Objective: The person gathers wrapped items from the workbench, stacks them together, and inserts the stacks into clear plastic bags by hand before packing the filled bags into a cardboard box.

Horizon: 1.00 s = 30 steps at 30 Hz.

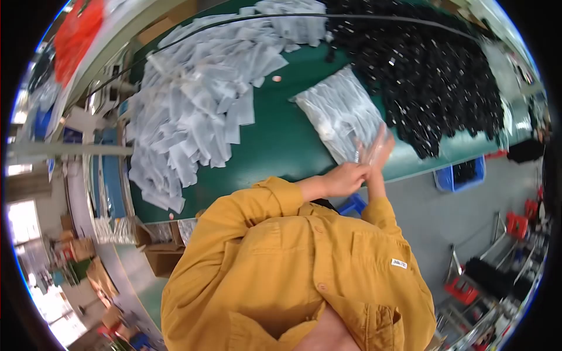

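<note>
A large clear plastic bag [338, 105] filled with pale packets lies at a slant on the green table, its mouth turned toward my body. My left hand [346, 179] is closed at the near edge of the bag, fingers pinched around the clear film. Close beside it, my right hand [380, 151] is stretched out flat along the bag's near right corner, with transparent film over or against its fingers. Motion smears those fingers a little, and my wrists nearly cross.
A wide heap of pale translucent packets [193, 111] covers the left of the green table [257, 158]. Shiny black pieces [433, 76] are piled at the right. A dark cable [304, 16] spans the far side. Below the right edge stands a blue crate [461, 175].
</note>
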Tool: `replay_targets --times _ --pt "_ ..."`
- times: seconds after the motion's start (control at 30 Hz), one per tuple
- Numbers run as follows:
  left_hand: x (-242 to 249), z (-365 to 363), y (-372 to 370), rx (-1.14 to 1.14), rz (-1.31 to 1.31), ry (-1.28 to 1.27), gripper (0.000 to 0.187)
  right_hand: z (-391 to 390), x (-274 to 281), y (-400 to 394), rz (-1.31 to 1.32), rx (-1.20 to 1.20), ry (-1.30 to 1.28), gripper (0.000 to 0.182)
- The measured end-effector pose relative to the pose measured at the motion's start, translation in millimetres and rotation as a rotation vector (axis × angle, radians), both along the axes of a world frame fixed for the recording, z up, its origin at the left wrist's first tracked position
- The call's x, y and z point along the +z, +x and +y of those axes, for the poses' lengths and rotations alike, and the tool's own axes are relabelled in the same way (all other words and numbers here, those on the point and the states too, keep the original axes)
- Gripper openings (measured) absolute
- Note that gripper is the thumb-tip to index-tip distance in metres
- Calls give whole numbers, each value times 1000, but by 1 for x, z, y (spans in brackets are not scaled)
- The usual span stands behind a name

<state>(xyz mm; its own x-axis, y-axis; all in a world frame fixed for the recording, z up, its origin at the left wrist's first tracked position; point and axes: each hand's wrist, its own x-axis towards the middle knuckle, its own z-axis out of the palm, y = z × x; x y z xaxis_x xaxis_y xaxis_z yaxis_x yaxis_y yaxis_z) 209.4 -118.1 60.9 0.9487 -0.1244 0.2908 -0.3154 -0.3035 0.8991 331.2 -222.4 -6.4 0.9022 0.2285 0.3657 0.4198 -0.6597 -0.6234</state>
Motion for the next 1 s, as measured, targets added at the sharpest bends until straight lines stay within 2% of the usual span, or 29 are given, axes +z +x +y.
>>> replay_targets --times 0.03,0.1,0.17,0.23,0.27,0.3,0.37,0.4,0.43,0.53,0.63,0.67,0.73,0.8,0.9,0.97,1.0 --pt "4 9 -4 43 26 28 17 -9 9 2 -165 130 -50 89" --pt "18 32 -10 117 71 77 20 -31 18 2 -189 219 0 83" --pt "3 80 -15 453 -163 288 27 -58 29 -13 48 197 -8 78" --pt "-4 142 -29 826 -165 563 35 -105 -1 -17 64 55 -107 63" --pt "-23 171 -37 964 -66 614 40 -119 -4 -23 166 -80 -24 53" --pt "-38 200 -46 1037 19 716 48 -126 -4 -25 269 -214 57 43" --pt "-58 241 -52 1086 72 787 57 -126 11 -19 137 -237 38 35" --pt "-61 251 -50 1065 131 871 52 -120 27 -16 71 -249 29 32" --pt "-64 258 -48 1041 192 953 49 -106 43 -11 11 -182 49 31" --pt "-73 259 -52 1018 181 885 43 -37 85 8 -169 69 143 28" --pt "-69 244 -74 857 200 895 43 46 100 7 -96 352 240 24" --pt "-58 234 -85 795 170 855 42 76 100 1 7 470 271 26" --pt "-58 219 -106 714 173 871 42 126 86 -9 130 789 207 35" --pt "-65 207 -125 659 163 861 38 167 82 -32 146 1044 -9 43" --pt "-35 189 -147 722 113 745 35 201 63 -59 -126 1275 -197 50" --pt "-43 187 -156 997 89 582 35 217 50 -74 -221 1340 -345 53" --pt "-48 187 -158 1132 71 497 35 223 43 -79 -295 1369 -390 44"
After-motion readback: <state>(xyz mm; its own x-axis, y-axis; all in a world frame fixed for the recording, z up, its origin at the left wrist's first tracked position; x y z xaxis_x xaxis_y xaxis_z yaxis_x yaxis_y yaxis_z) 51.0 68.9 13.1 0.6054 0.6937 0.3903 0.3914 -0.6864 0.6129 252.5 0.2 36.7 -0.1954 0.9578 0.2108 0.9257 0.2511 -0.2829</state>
